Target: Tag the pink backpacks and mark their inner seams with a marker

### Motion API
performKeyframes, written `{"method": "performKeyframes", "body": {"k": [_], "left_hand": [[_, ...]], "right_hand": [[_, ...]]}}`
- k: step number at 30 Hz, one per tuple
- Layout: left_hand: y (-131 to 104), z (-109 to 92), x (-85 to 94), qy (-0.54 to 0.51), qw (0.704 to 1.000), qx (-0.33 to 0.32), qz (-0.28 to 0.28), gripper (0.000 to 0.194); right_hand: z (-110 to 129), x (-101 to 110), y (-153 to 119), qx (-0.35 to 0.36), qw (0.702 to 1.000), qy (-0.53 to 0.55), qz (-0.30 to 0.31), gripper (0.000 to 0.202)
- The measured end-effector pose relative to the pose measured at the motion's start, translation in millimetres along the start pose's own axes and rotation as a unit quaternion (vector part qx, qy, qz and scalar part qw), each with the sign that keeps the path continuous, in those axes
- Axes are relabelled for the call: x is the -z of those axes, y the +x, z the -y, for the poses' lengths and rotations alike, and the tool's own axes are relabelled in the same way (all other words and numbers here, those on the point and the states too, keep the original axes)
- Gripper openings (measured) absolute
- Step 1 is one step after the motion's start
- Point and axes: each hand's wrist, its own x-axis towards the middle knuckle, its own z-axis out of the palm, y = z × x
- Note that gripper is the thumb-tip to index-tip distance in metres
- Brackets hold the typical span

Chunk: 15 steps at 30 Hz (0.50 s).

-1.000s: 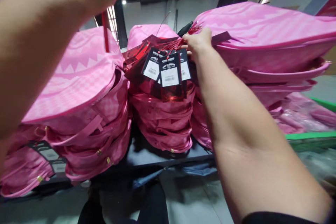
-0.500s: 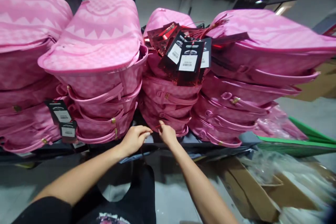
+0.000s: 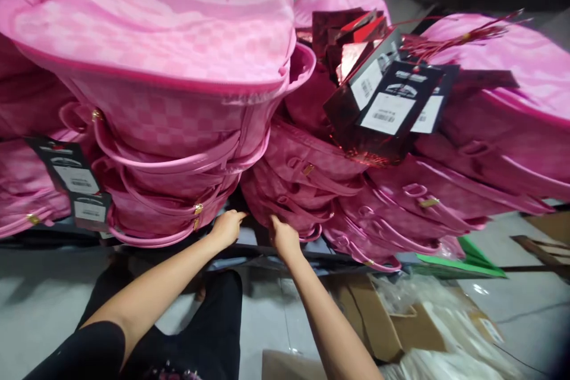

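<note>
My left hand (image 3: 228, 228) is closed, fingers pinched together, at the table edge beside the left stack of pink checkered bags (image 3: 173, 113). What it holds, if anything, is too small to tell. Just right of it, my right hand (image 3: 284, 237) is also closed, thumb and fingers together, in front of the middle stack of pink bags (image 3: 298, 184); its contents cannot be made out. A bunch of black and red tags (image 3: 387, 113) with red strings (image 3: 467, 38) rests on the middle stack. Two more black tags (image 3: 73, 181) hang at the left.
More pink bags (image 3: 503, 130) are stacked at the right. The dark table edge (image 3: 262, 255) runs below the stacks. At the lower right are an open cardboard box (image 3: 369, 314), clear plastic wrapping (image 3: 436, 362) and a green sheet (image 3: 467, 261).
The view has tilted and come nearer the left stack. My hands have moved slightly apart, and the red thread seen between them before no longer shows clearly.
</note>
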Motion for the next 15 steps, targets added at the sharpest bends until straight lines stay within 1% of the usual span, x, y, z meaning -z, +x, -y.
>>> {"method": "performKeyframes", "body": {"k": [3,8,11,15], "left_hand": [[7.4,6.3,-4.3,0.011,0.999,-0.024,0.025,0.043],[17.4,5.3,-6.7,0.027,0.996,-0.076,0.048,0.046],[24.1,3.8,-7.5,0.035,0.993,-0.098,0.055,0.047],[29.3,4.4,-6.2,0.045,0.993,-0.093,0.053,0.047]], "right_hand": [[-9.8,-12.4,-3.8,0.006,0.992,0.118,-0.039,0.039],[-13.4,-36.0,-5.9,-0.017,0.958,0.272,-0.089,0.032],[-13.3,-42.8,-4.3,-0.026,0.937,0.331,-0.107,0.030],[-14.7,-46.4,-3.8,-0.035,0.917,0.377,-0.123,0.029]]}}
